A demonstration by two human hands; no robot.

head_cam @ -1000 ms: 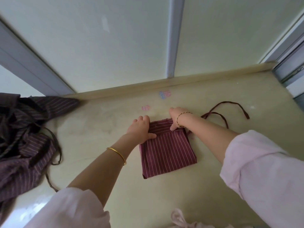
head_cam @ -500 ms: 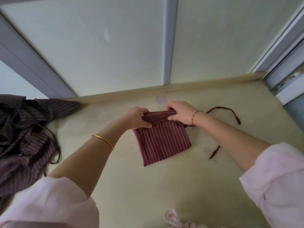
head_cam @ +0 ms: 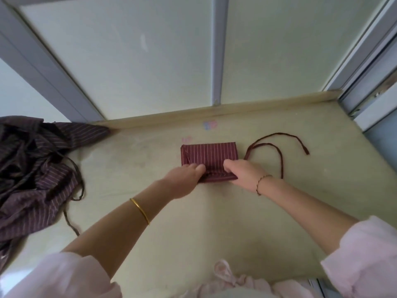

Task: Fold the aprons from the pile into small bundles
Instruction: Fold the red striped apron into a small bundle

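1. Wall panels (head_cam: 150, 61): pale panels divided by grey frame strips stand beyond the folded apron, behind a raised lip along the far edge of the worktop.
2. Worktop (head_cam: 236, 222): a pale yellow-green surface. It carries the folded apron, the pile of aprons and the tie cords.
3. Pile of aprons (head_cam: 32, 168): dark, thin-striped cloth lies crumpled and unfolded, well to the left of the folded apron. One corner reaches the raised lip. Dark cords trail from the pile onto the worktop towards the person.
4. Sleeves: a light pink left sleeve (head_cam: 53, 276) and right sleeve (head_cam: 365, 254) are on the near side of the folded apron. Both are pushed up, leaving the forearms bare.
5. Folded apron (head_cam: 210, 154): a maroon bundle with thin white stripes lies flat on the worktop as a compact rectangle. Its long edges run left to right.
6. Left hand (head_cam: 184, 177): it is at the near left edge of the folded apron. The fingers are curled and grip the cloth edge.
7. Right hand (head_cam: 242, 173): it is at the near right corner of the folded apron. The fingers are curled round the cloth edge and hold it.
8. Tie cords (head_cam: 281, 162): two maroon cords run out from the right side of the folded apron. They lie in loose arcs on the worktop.
9. Gold bangle (head_cam: 140, 210): worn on the left forearm, on the near side of the folded apron.
10. Thin bracelet (head_cam: 261, 182): worn on the right wrist, just right of the folded apron's near corner.
11. Small coloured marks (head_cam: 210, 125): faint pink and blue marks on the worktop just beyond the folded apron.
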